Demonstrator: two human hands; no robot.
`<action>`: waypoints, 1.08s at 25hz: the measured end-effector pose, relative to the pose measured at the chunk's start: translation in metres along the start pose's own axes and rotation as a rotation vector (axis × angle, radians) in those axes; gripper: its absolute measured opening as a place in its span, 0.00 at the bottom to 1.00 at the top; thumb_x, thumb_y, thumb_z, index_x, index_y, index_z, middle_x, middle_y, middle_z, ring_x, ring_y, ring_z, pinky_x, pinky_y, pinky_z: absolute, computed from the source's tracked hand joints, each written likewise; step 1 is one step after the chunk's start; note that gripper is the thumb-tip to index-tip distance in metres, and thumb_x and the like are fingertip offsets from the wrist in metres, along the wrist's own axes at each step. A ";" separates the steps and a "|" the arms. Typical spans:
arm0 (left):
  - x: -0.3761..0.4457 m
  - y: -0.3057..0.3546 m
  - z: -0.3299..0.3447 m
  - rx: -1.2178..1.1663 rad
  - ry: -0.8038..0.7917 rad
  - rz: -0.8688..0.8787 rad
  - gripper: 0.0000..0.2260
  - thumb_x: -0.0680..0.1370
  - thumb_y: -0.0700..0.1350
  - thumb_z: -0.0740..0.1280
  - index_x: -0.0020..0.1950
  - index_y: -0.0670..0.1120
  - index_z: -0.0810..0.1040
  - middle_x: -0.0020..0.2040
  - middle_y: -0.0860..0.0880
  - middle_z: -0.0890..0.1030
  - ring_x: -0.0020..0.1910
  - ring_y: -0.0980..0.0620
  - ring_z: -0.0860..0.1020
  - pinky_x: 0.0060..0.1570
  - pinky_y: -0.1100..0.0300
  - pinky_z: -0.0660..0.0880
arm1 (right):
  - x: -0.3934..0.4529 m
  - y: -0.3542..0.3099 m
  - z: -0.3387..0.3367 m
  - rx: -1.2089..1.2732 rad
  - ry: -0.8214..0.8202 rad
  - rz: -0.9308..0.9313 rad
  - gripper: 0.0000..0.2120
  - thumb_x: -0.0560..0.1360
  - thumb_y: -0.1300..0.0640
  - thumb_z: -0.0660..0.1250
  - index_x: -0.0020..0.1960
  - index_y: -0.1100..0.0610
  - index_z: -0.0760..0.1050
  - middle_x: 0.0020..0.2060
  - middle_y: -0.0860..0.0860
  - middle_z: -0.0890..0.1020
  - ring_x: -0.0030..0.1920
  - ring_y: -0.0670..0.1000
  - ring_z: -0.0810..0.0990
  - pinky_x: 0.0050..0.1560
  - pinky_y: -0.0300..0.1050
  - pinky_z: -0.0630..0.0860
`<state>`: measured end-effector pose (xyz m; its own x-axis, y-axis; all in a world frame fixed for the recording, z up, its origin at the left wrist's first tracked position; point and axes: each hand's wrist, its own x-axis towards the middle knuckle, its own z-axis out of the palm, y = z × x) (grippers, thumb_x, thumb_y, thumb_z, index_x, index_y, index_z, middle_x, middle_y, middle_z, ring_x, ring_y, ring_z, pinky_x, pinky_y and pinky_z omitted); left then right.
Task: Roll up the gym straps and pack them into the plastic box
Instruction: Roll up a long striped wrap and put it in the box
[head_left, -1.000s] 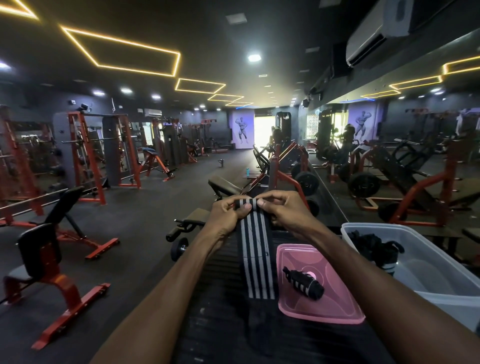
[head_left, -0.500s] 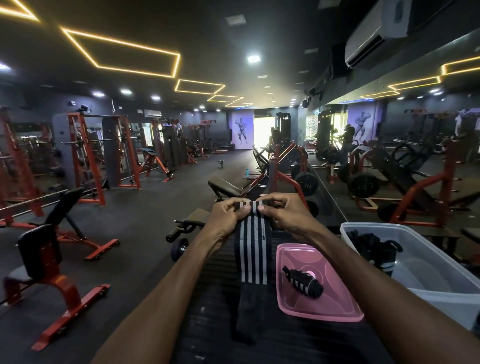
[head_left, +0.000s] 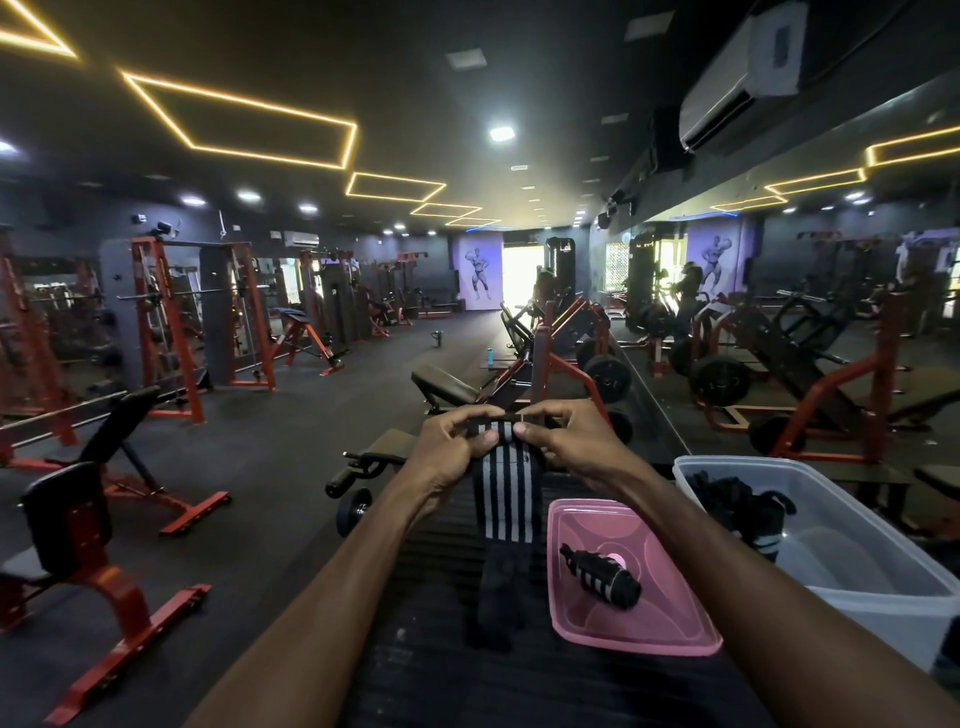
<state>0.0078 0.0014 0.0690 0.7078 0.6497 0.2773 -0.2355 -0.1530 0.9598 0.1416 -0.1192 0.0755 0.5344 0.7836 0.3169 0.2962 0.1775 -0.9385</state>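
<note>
Fingers (head_left: 485, 435) of the left hand (head_left: 452, 447) and right hand (head_left: 571, 441) pinch the far end of the striped strap (head_left: 501, 493), likely forming the roll's tight core, while its tail lies flat on the table (head_left: 441, 649). Beside it, one rolled strap (head_left: 602, 574) rests on the pink lid (head_left: 639, 634); the plastic box (head_left: 857, 545) stands open, in reach.

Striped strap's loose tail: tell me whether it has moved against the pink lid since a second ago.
Yes. The striped strap has drawn up toward the hands; its tail ends higher beside the pink lid.

Blk ribbed bench (head_left: 519, 691): pink lid (head_left: 670, 623), clear box (head_left: 883, 587), strap (head_left: 503, 499).
</note>
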 end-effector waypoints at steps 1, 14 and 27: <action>-0.001 0.000 0.001 -0.019 -0.016 -0.027 0.15 0.75 0.28 0.66 0.53 0.45 0.83 0.50 0.42 0.84 0.49 0.48 0.82 0.51 0.55 0.80 | 0.000 0.000 0.000 -0.035 0.035 -0.037 0.08 0.72 0.66 0.75 0.48 0.55 0.86 0.44 0.53 0.86 0.44 0.51 0.84 0.39 0.42 0.80; 0.005 -0.011 0.003 -0.060 -0.018 0.027 0.14 0.74 0.27 0.67 0.50 0.45 0.82 0.43 0.50 0.85 0.45 0.52 0.82 0.45 0.59 0.79 | 0.000 0.002 -0.002 0.073 -0.022 -0.035 0.14 0.71 0.73 0.71 0.53 0.60 0.84 0.43 0.56 0.86 0.42 0.50 0.84 0.38 0.37 0.79; 0.003 -0.012 -0.007 -0.021 -0.067 0.043 0.18 0.70 0.27 0.72 0.53 0.47 0.83 0.50 0.47 0.85 0.50 0.51 0.81 0.51 0.59 0.78 | 0.005 0.007 0.002 0.114 -0.043 -0.008 0.11 0.75 0.71 0.69 0.49 0.57 0.85 0.42 0.57 0.86 0.44 0.53 0.85 0.49 0.49 0.82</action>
<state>0.0081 0.0100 0.0574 0.7396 0.5916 0.3210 -0.2799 -0.1634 0.9460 0.1450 -0.1125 0.0704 0.4970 0.8066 0.3201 0.2064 0.2484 -0.9464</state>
